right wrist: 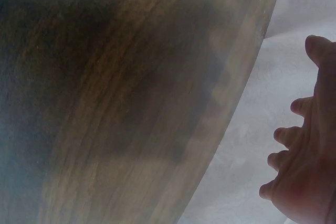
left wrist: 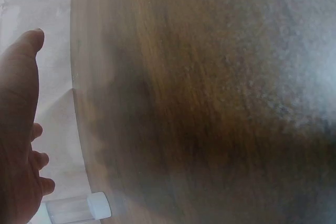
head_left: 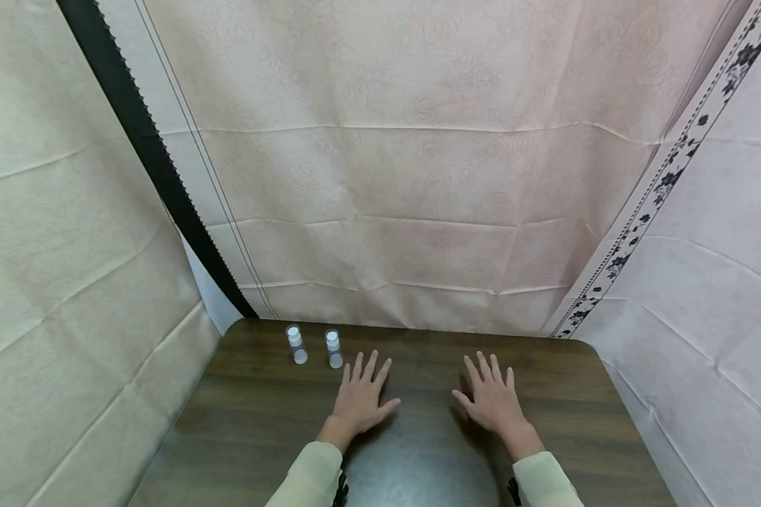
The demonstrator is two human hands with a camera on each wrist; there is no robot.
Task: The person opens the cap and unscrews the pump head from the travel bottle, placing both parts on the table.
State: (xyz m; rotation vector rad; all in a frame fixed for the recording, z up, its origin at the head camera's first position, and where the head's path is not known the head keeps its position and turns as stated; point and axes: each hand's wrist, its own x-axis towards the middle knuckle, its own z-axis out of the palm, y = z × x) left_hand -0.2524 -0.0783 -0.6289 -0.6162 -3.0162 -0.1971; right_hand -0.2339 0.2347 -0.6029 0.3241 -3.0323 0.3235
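Two small clear bottles, one on the left (head_left: 297, 344) and one on the right (head_left: 334, 349), stand side by side near the table's far edge. Each has a white cap and a whitish disc at the bottom. My left hand (head_left: 358, 403) hovers palm down just right of and nearer than the bottles, fingers spread, holding nothing. Further right my right hand (head_left: 493, 403) also hovers over the table with spread fingers and nothing in it. In the left wrist view one clear bottle (left wrist: 71, 210) with a white end shows below the fingers. The right wrist view has only the hand (right wrist: 310, 156) above the tabletop.
The dark wooden table (head_left: 418, 465) has rounded far corners. Pale cloth curtains (head_left: 418, 176) hang behind it and on both sides. A black strip (head_left: 165, 169) runs down the left, a floral border (head_left: 666, 183) down the right.
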